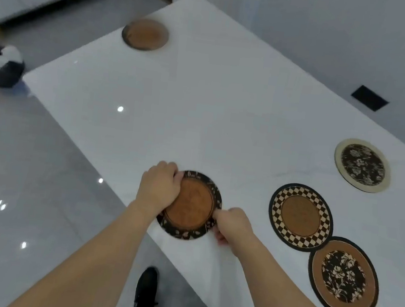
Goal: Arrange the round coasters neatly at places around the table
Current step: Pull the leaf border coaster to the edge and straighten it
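A round coaster with a brown centre and dark floral rim (193, 207) lies at the near edge of the white table (202, 107). My left hand (160, 186) rests on its left side, fingers curled over the rim. On the coaster's right rim, my right hand (232, 224) pinches the edge. A checkered-rim coaster (300, 216) touches a brown coaster with a floral centre (343, 277) to the right. A cream-rimmed floral coaster (362, 164) lies farther right. A brown coaster (145, 34) sits at the far end.
The table's near edge runs diagonally just below the held coaster, with glossy grey floor (27, 182) beyond. My black shoe (146, 294) stands on the floor under the edge. A dark bundle (0, 64) lies on the floor at left. A black rectangle (369, 97) marks the floor at right.
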The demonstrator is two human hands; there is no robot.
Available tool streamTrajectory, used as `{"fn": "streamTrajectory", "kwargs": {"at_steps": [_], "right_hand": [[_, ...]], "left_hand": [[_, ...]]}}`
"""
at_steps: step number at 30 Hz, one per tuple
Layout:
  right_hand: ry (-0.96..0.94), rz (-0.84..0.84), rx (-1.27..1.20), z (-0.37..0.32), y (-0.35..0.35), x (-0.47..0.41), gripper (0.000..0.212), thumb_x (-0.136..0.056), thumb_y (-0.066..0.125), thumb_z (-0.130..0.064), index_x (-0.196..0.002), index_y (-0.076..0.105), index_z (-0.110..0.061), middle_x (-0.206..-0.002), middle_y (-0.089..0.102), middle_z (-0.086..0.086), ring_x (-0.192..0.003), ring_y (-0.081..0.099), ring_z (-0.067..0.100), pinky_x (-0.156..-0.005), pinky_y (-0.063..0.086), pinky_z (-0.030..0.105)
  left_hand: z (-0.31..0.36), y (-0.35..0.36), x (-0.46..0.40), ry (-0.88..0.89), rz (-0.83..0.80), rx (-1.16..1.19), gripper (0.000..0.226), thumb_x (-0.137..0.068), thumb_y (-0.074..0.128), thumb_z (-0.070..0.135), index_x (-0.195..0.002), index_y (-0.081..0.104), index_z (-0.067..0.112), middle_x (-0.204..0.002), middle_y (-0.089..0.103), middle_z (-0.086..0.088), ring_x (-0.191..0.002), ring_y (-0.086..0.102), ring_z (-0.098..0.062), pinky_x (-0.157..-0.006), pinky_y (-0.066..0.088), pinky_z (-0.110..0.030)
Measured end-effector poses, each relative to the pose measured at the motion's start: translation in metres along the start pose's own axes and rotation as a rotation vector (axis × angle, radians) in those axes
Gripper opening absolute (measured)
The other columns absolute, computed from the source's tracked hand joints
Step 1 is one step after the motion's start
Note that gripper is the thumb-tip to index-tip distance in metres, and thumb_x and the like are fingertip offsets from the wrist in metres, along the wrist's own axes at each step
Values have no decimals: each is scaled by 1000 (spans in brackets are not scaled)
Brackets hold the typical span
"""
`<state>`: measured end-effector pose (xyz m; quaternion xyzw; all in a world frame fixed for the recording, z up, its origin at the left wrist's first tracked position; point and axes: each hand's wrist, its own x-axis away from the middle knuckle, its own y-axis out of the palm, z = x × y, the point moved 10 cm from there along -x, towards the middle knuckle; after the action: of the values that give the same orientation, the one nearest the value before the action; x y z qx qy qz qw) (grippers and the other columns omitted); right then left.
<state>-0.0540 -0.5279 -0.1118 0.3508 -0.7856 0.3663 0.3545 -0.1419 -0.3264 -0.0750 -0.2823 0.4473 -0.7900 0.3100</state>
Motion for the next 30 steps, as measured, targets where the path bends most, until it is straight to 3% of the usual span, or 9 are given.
{"fn": "streamTrajectory", "kwargs": {"at_steps": [3,7,9,12,16,19,21,24,30], "right_hand": [[-231,76,196,-28,0,3,21,-79,48,-27,-64,44,-13,-64,52,3,-56,49,19,-54,40,30],[-331,67,68,-67,23,4,16,-73,51,-32,-74,47,-16,-69,61,2,-62,66,25,-62,55,41],[-384,62,42,-89,39,-2,17,-72,53,-28,-86,48,-19,-79,64,2,-69,68,23,-63,58,43],[-516,41,107,-120,69,-11,27,-80,48,-14,-105,43,-24,-83,61,-1,-71,64,17,-63,59,41],[-719,8,206,-154,105,-23,35,-88,39,-10,-118,44,-28,-81,60,-6,-62,57,8,-53,44,23],[-916,48,369,-181,124,-26,38,-90,38,-12,-125,47,-25,-81,58,-12,-74,57,12,-74,43,26],[-1069,129,488,-194,133,-24,38,-90,39,-13,-126,49,-22,-93,64,-9,-87,57,14,-89,37,32],[-1194,280,560,-196,137,-22,39,-88,37,-16,-123,52,-23,-109,64,-5,-95,55,15,-91,35,31],[-1200,284,474,-197,133,-20,40,-82,38,-16,-116,58,-23,-100,64,-9,-88,51,7,-93,38,30]], "left_hand": [[-9,-8,20,-21,123,119,27,-100,38,30,-88,52,10,-77,58,-7,-66,56,-28,-67,47,-42],[-27,-15,25,-64,160,236,25,-101,34,34,-89,46,16,-65,58,-3,-59,56,-23,-58,45,-38],[-48,-33,17,-98,255,232,24,-101,34,34,-89,46,17,-63,57,-1,-58,54,-22,-57,42,-35],[-97,-66,7,-217,408,250,24,-101,35,34,-91,47,17,-63,55,0,-57,52,-22,-56,36,-32],[-136,-78,-10,-254,421,275,27,-101,34,36,-96,50,14,-70,60,-5,-64,55,-26,-59,38,-33],[-144,-91,-21,-202,506,104,30,-101,33,37,-97,50,13,-69,61,-7,-63,55,-30,-56,42,-36],[-156,-99,-28,-198,563,28,31,-101,34,36,-96,51,11,-69,62,-9,-63,56,-32,-55,42,-36],[-166,-95,-39,-171,556,-53,32,-100,37,34,-92,57,11,-71,64,-9,-67,58,-34,-64,43,-38],[-170,-88,-36,-203,600,-45,36,-96,40,31,-68,53,14,-65,49,1,-68,48,-28,-67,37,-38]]}}
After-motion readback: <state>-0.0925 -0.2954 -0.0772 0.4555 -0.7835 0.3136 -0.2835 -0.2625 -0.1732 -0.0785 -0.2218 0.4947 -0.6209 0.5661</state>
